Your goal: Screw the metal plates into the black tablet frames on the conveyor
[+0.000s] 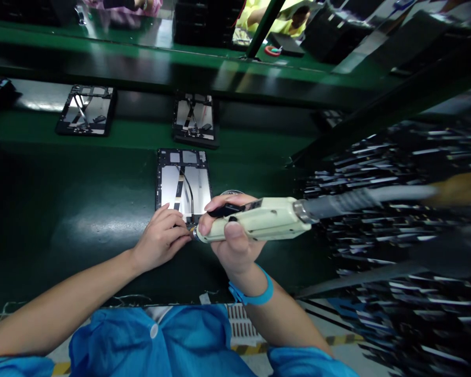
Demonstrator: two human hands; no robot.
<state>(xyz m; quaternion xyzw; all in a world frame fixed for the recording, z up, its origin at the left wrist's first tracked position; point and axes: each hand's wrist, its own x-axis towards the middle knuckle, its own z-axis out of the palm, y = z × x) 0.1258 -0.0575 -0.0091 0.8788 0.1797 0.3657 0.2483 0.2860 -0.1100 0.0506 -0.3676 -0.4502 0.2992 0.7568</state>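
Observation:
My right hand (237, 243) is closed round a cream electric screwdriver (270, 220) held almost level, its tip pointing left. The tip meets the lower edge of an opened tablet (183, 183), a black frame with a silvery inside and dark ribbon cables. My left hand (163, 235) lies at the tablet's lower left edge, fingers bent and drawn together beside the screwdriver tip. Whatever those fingers pinch is hidden. A round metallic rim (232, 192) shows partly behind my right hand.
Two more opened tablets (87, 111) (196, 119) lie farther back on the green bench (82, 209). A grey cable sleeve (341, 204) runs right from the screwdriver. Blurred stacks of dark parts (396, 293) fill the right side. Other people sit beyond the raised shelf (133, 65).

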